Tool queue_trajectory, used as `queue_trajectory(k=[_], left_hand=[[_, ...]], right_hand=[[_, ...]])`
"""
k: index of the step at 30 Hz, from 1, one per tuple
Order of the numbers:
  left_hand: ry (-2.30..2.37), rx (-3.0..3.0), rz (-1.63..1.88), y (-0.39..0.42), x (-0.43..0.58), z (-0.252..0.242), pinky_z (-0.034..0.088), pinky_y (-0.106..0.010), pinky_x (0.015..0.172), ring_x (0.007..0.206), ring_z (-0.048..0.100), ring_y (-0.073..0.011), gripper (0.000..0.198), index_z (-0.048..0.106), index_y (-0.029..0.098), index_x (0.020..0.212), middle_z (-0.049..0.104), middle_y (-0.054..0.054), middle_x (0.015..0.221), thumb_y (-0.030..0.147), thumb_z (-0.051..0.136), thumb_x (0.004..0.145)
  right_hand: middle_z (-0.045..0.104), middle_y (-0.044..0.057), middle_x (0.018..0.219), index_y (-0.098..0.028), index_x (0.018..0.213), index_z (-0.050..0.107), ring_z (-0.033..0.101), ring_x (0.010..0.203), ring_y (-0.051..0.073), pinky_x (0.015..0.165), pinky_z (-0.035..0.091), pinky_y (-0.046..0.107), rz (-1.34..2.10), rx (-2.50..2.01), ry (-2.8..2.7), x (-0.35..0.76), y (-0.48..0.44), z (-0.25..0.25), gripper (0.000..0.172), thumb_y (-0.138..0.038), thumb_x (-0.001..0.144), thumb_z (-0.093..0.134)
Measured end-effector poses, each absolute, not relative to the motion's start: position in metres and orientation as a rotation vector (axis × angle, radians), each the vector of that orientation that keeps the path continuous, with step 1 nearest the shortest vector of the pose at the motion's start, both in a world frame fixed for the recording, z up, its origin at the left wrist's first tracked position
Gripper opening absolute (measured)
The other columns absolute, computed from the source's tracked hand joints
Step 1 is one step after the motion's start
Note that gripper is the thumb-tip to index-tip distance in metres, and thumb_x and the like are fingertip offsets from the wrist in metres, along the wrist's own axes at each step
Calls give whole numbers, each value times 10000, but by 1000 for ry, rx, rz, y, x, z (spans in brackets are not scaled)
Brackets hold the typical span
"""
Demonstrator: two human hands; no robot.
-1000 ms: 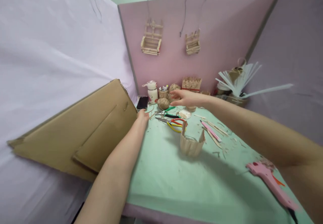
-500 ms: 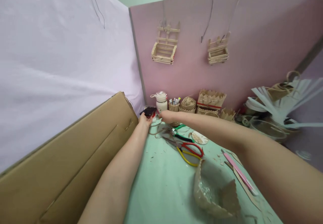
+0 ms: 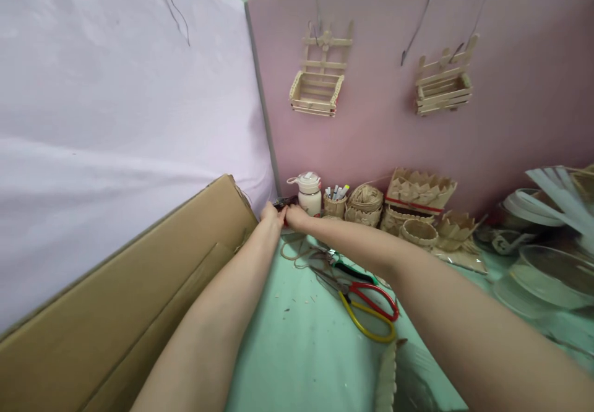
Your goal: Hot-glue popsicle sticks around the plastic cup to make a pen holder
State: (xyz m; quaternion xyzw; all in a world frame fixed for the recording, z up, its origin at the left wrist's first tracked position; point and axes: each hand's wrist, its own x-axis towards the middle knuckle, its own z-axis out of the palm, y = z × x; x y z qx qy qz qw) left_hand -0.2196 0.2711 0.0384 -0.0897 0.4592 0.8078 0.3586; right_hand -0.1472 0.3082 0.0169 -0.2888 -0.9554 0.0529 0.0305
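Both arms reach to the far left corner of the table. My left hand [image 3: 271,213] is closed at the near edge of a dark, flat object [image 3: 284,201], whose kind I cannot make out. Close against it, my right hand [image 3: 296,216] has curled fingers, and what they pinch is hidden. Just behind my right hand stands a cream bottle [image 3: 309,198] with a looped lid. Nearer on the table lie thin cord [image 3: 291,255], green-and-black pliers [image 3: 355,271] and scissors [image 3: 371,310] with one red and one yellow handle.
A large cardboard sheet [image 3: 139,300] leans along the left side. Along the back stand a marker cup [image 3: 335,205], a twine ball [image 3: 365,198] and woven baskets [image 3: 420,192]. Clear round containers [image 3: 552,273] sit at right. A scalloped piece [image 3: 386,378] is at the front.
My right hand has come up against my left hand at the dark object, which now shows less. The view has shifted, so the scissors and basket piece appear lower and further right.
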Motion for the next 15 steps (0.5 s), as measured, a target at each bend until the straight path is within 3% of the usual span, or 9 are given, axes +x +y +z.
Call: queue_trajectory(k=[15], left_hand=[[1301, -206, 2076, 258, -207, 20, 558, -446, 898, 1072, 631, -230, 379, 577, 161, 1262, 609, -105, 1257, 368, 605, 945]], right_hand=[[669, 69, 1130, -144, 1114, 641, 654, 1011, 192, 885, 555, 409, 766, -1242, -2334, -127, 295, 31, 256, -343, 957, 604]])
